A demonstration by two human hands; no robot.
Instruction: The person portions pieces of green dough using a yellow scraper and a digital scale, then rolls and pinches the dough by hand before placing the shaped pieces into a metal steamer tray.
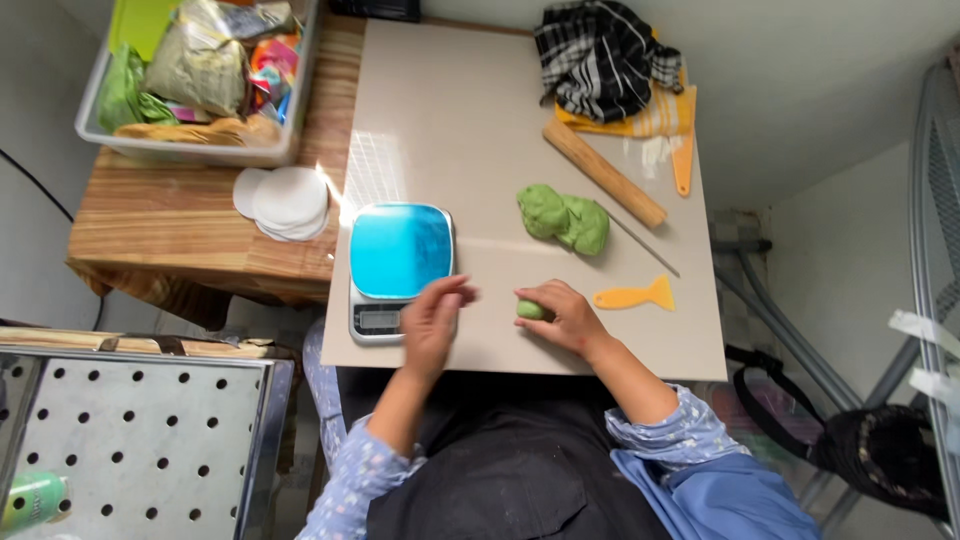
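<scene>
Your right hand (pixel 562 318) is cupped around a small green dough ball (pixel 531 310), pressing it on the beige board (pixel 460 130). Your left hand (pixel 436 318) hovers open beside the kitchen scale (pixel 398 265) (blue-topped), holding nothing. The bigger dough lump (pixel 563 217) sits farther up the board — beside the wooden rolling pin (pixel 604 172).

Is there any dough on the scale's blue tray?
No, the blue tray is bare; the big green dough lump lies on the board, and the right hand covers a small piece.
</scene>
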